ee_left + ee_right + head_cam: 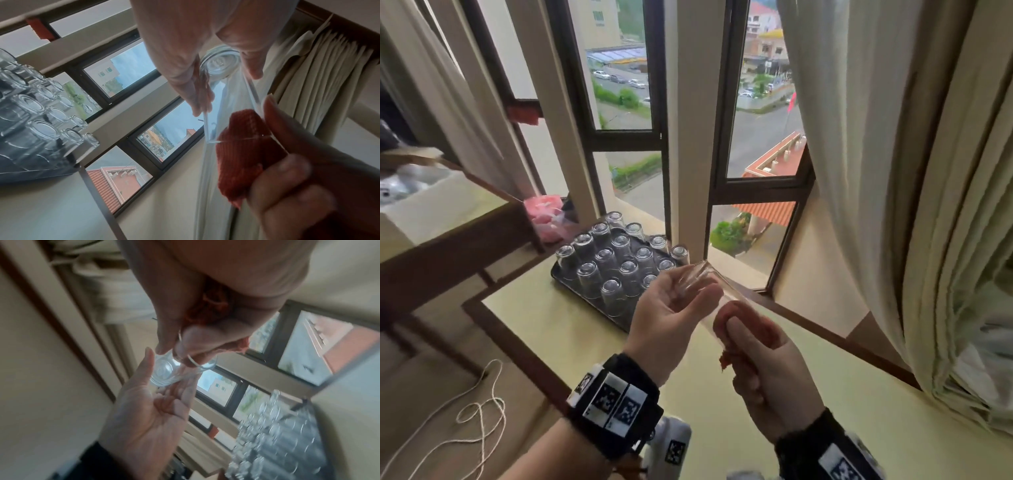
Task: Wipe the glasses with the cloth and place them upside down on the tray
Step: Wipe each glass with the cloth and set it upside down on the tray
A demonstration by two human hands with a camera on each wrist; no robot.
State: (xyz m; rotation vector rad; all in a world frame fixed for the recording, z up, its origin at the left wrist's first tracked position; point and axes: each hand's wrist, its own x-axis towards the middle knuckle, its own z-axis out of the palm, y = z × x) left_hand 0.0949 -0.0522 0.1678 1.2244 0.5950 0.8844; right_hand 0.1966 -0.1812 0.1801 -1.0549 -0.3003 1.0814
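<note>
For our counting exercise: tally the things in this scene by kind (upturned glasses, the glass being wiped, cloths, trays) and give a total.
Glasses upside down: 15 in sight
Glass being wiped: 1
Red cloth: 1
Tray: 1
Total: 18
</note>
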